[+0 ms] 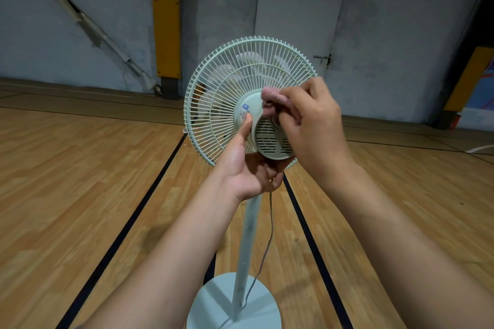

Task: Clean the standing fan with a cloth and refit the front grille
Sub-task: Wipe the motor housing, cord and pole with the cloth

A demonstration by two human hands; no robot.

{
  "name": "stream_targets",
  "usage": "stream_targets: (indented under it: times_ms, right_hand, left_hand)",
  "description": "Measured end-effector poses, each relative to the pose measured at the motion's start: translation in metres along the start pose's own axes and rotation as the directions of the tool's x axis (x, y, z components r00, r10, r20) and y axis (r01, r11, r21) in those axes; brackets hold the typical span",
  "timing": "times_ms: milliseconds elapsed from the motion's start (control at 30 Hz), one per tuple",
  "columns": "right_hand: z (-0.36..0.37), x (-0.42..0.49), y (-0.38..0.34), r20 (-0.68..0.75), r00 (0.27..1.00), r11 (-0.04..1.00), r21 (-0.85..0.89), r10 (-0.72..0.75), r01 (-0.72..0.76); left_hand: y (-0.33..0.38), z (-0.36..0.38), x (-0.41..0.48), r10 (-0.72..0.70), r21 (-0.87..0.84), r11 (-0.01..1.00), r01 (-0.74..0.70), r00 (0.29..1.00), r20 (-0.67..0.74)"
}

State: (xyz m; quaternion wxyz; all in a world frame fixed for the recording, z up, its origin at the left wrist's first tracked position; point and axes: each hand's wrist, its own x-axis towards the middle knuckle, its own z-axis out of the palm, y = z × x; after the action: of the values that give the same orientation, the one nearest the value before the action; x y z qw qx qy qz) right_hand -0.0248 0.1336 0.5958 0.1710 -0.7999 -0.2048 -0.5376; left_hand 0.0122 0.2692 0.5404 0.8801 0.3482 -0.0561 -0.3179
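Observation:
A pale green standing fan stands on a wooden floor with its back towards me. Its round motor housing sits in the middle of the rear grille. My left hand grips the housing from below, thumb up along its left side. My right hand pinches a crumpled pink cloth and holds it against the housing's top right. The blades show dimly through the grille. The fan's front side is hidden from me.
The fan's pole runs down to a round base, with a thin power cord hanging beside it. Black court lines cross the floor. A grey wall with a yellow pad and a white door lies behind.

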Motion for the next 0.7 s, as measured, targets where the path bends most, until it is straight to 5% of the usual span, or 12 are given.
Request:
stream_targets:
  times_ms: [433,700]
  right_hand:
    - [-0.01,-0.046,0.035,-0.048,0.958,0.957,-0.059,0.283,-0.285]
    - [-0.005,-0.082,0.043,0.11,0.866,0.87,0.024,0.488,-0.493]
  left_hand:
    - [-0.003,0.001,0.0,0.002,0.026,1.0,-0.001,0.999,-0.048]
    - [0.009,-0.012,-0.004,0.044,0.191,0.981,-0.033,0.998,-0.055]
